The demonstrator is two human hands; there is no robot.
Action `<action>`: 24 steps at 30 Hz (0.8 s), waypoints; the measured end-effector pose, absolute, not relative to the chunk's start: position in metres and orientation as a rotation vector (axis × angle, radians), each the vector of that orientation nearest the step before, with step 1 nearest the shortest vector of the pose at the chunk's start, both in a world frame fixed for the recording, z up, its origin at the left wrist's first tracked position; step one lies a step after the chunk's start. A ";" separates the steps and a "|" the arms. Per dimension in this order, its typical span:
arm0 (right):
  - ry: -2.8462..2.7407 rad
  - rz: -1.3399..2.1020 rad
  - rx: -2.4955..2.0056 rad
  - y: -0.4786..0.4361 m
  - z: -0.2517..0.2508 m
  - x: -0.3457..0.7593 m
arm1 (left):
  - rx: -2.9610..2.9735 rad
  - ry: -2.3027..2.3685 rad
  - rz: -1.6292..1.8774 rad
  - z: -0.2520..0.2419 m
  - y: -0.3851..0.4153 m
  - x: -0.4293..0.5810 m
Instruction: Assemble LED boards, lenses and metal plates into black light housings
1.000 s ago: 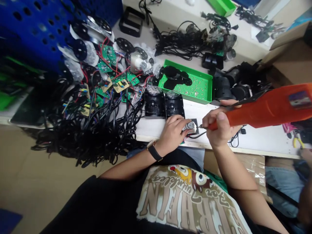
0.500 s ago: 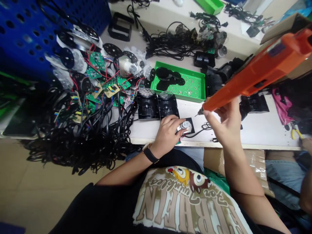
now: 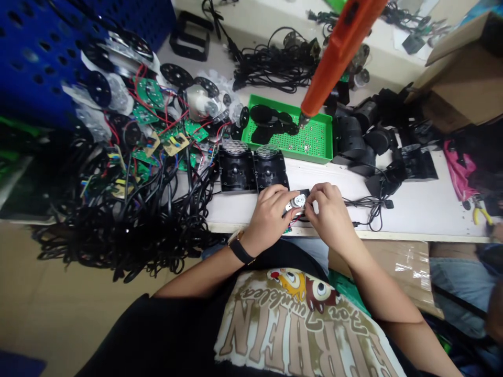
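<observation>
My left hand [image 3: 271, 213] is closed around a small silver motor [image 3: 298, 201], which rests on a black square piece [image 3: 304, 193] near the table's front edge. My right hand [image 3: 328, 214] meets it from the other side, thumb and fingers pinched at the motor's right rim; whatever lies between those fingertips is hidden. Thin red wires [image 3: 295, 220] show below the motor. An orange electric screwdriver [image 3: 334, 57] hangs free, its tip over a green tray [image 3: 329, 131] with small screws and black discs. Two open black housings [image 3: 237, 175] stand left of the motor.
Circuit boards [image 3: 147, 97] with wires and a heap of black cables [image 3: 157, 230] crowd the left, beside a blue perforated crate [image 3: 118, 26]. Black housings [image 3: 349, 139], a cardboard box [image 3: 459, 84] and yellow-handled pliers [image 3: 478, 212] lie right. Another person's leg [image 3: 459, 277] shows there.
My right hand has let go of the electric screwdriver and moved left and down to the motor. The screwdriver has swung up and left. My left hand has stayed on the motor.
</observation>
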State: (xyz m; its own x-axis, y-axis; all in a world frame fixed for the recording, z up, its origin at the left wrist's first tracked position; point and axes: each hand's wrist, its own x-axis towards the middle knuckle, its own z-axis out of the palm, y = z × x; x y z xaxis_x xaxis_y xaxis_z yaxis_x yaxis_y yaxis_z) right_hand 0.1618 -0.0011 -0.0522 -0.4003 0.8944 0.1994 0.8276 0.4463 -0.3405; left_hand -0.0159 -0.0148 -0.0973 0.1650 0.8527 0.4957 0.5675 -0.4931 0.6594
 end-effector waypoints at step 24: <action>-2.468 0.333 -1.254 -0.002 -0.056 0.173 | 2.215 1.332 1.071 -0.087 -0.015 -0.019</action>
State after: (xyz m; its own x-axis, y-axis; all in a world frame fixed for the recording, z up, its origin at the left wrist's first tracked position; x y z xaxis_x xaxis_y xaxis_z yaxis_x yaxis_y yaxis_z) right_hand 0.1731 -0.0024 -0.0563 -0.5463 0.8129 0.2020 0.7302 0.5804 -0.3605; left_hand -0.0187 -0.0153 -0.0873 0.2752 0.8610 0.4278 0.6029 -0.5012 0.6208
